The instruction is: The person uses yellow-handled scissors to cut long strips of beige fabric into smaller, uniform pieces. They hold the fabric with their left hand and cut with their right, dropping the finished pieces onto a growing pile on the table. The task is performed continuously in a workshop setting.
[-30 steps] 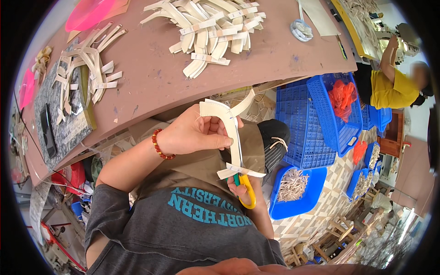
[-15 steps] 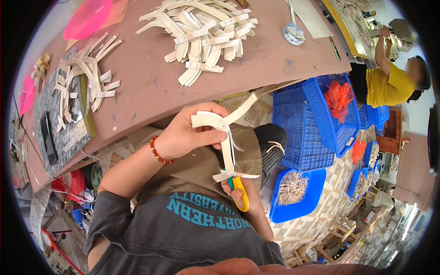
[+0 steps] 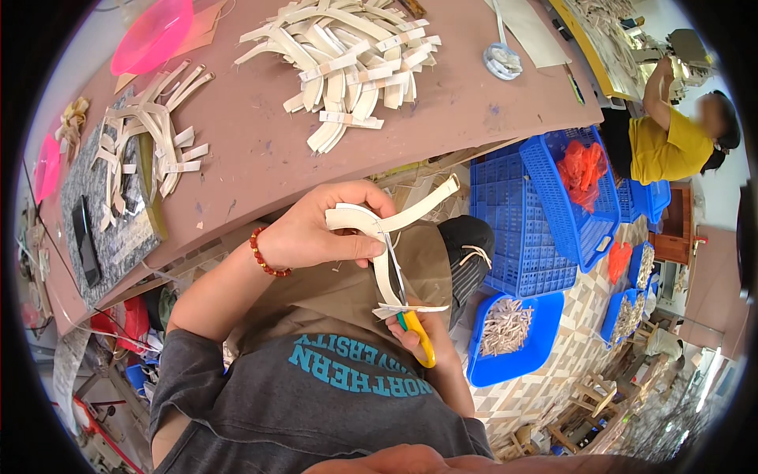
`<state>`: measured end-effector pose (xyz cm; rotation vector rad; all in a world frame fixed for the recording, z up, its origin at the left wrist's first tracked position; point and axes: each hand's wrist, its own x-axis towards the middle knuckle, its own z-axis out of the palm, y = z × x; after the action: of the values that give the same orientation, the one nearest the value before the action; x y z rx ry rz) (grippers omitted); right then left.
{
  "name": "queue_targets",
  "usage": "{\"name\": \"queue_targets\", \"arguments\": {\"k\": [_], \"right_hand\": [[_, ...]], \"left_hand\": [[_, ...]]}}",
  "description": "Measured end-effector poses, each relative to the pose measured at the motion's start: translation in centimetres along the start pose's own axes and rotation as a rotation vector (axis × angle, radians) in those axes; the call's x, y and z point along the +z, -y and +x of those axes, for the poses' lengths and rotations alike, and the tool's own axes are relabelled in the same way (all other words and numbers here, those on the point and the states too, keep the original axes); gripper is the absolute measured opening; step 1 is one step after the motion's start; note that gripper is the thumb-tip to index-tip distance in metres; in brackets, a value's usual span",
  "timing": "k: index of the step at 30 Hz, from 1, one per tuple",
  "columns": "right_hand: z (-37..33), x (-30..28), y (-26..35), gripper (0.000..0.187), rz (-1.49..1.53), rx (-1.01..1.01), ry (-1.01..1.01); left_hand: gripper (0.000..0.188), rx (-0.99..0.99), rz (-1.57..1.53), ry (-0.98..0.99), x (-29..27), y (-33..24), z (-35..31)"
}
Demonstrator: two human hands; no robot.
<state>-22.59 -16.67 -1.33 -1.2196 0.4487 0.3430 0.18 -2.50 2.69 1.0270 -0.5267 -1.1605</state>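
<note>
Beside the brown table (image 3: 260, 118), the right hand (image 3: 436, 325) partly hides yellow-handled scissors (image 3: 418, 336).

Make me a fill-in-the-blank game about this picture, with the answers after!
1. The left hand pinches a cream strip, and the right hand holds a pair of ____.
2. Around the left wrist is a beaded ____.
3. The other person's shirt is ____.
4. The big bowl at the top left is ____.

Answers: scissors; bracelet; yellow; pink.
</note>
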Motion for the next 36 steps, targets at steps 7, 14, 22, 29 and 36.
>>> {"name": "queue_targets", "arguments": {"k": [7, 14, 22, 29, 36], "right_hand": [[-0.3, 0.1, 0.0, 0.045, 0.169, 0.000, 0.077], [0.0, 0.0, 0.5, 0.037, 0.001, -0.042, -0.005], [0.3, -0.1, 0.5, 0.033, -0.159, -0.119, -0.064], [0.5, -0.1, 0.6, 0.025, -0.297, -0.137, -0.078], [0.1, -0.6, -0.4, 0.030, -0.310, -0.051, -0.055]], "left_hand": [[0.022, -0.025, -0.035, 0.039, -0.1, 0.2, 0.2], [0.024, -0.034, -0.017, 0.029, -0.4, 0.3, 0.0], [0.020, 0.242, 0.547, -0.001, -1.1, -1.5, 0.2], [0.015, 0.331, 0.641, -0.013, -1.2, -1.6, 0.2], [0.016, 0.371, 0.624, 0.043, -1.4, -1.1, 0.7]]}}
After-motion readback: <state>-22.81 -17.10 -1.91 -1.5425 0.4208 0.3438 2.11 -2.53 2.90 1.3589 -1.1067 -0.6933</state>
